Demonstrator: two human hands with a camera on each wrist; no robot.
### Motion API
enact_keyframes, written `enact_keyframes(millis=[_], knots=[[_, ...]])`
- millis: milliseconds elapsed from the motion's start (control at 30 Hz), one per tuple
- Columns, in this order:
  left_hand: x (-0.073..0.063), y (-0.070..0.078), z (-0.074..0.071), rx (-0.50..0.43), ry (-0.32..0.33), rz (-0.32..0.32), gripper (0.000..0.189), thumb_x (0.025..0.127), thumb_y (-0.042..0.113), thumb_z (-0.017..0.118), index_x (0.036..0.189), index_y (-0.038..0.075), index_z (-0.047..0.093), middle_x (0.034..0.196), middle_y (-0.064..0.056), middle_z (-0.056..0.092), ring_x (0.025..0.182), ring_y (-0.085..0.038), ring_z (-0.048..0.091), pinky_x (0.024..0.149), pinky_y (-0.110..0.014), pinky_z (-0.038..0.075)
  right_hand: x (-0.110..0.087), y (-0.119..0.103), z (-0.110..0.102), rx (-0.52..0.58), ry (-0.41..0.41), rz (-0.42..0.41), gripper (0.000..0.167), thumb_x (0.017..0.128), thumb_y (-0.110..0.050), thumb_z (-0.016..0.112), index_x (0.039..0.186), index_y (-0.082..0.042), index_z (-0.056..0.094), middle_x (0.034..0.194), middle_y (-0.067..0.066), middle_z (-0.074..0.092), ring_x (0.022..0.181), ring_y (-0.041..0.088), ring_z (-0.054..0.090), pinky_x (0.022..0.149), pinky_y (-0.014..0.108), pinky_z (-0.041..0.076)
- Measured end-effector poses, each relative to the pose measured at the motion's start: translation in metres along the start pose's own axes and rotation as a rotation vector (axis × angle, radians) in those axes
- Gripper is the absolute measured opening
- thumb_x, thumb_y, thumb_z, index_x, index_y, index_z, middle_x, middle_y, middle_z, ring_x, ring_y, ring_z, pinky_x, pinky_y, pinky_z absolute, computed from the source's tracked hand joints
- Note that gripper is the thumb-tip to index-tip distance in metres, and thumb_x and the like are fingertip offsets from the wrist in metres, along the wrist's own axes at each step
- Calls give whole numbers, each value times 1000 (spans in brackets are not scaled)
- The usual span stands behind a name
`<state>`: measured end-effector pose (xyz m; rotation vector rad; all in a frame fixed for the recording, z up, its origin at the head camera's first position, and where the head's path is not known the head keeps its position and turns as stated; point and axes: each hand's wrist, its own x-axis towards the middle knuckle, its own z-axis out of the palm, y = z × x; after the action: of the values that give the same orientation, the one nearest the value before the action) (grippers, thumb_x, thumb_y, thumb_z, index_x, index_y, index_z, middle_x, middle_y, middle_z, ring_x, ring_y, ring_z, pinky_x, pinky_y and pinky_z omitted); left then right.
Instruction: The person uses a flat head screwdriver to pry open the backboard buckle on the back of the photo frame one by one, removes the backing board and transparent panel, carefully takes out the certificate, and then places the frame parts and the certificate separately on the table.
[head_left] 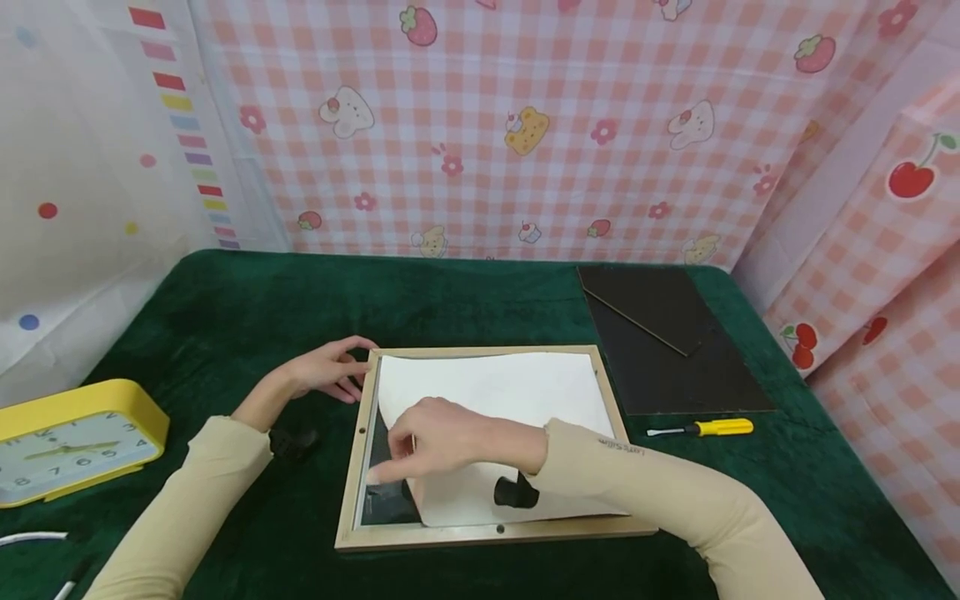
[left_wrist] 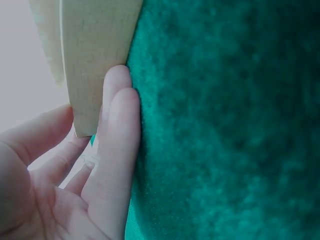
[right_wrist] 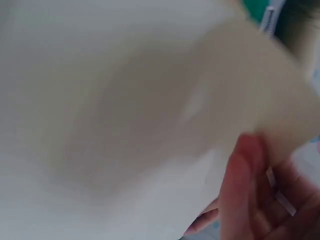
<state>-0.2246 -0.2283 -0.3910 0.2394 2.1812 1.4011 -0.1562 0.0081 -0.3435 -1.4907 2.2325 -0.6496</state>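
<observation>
A light wooden picture frame (head_left: 353, 467) lies on the green cloth with a white sheet of paper (head_left: 495, 385) inside it. At the frame's far left corner is my left hand (head_left: 330, 371); in the left wrist view its fingers and thumb hold the wooden corner (left_wrist: 95, 60) from both sides. My right hand (head_left: 438, 437) is over the left part of the frame and pinches the paper (right_wrist: 125, 110) near its edge. The paper's left side is lifted and curved. Beneath it a dark, glossy strip (head_left: 386, 507) shows along the frame's left inside.
A black backing board (head_left: 712, 379) with a hinged stand lies at the right, and a yellow-handled screwdriver (head_left: 723, 427) is just in front of it. A yellow clock (head_left: 146, 417) stands at the left, with a white, thin curved piece (head_left: 33, 537) nearer the front.
</observation>
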Motion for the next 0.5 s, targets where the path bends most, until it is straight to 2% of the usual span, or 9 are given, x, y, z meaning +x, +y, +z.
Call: enact_keyframes(millis=[133,267,400,500], knots=[[0,0,1,-9,0,-5,42,93,19,47,129,5,30,91,-19,54,76,-27,61,66,-38,50,-16,-2,-10,63,118,148,20,79,-29,66,63,-18,61,52,-9,49,49,7,44,47,20,35],[1,0,1,-13,-6,-7,43,93,19,47,130,5,29,92,-19,53,76,-28,61,65,-38,50,-37,-1,-26,56,163,244,7,78,-18,68,80,-17,61,63,-8,52,55,10,46,50,22,38],[2,0,2,-11,-3,-8,44,92,20,47,130,5,29,91,-19,53,76,-28,61,65,-38,50,-62,-1,-45,7,194,267,33,78,-16,68,108,-15,55,78,-6,53,58,9,48,53,24,41],[2,-1,2,-8,-5,-4,43,93,20,47,130,5,30,90,-18,54,76,-28,61,65,-38,50,-79,-1,-59,-4,213,274,45,78,-12,67,120,-15,50,92,-3,54,51,9,44,49,24,40]])
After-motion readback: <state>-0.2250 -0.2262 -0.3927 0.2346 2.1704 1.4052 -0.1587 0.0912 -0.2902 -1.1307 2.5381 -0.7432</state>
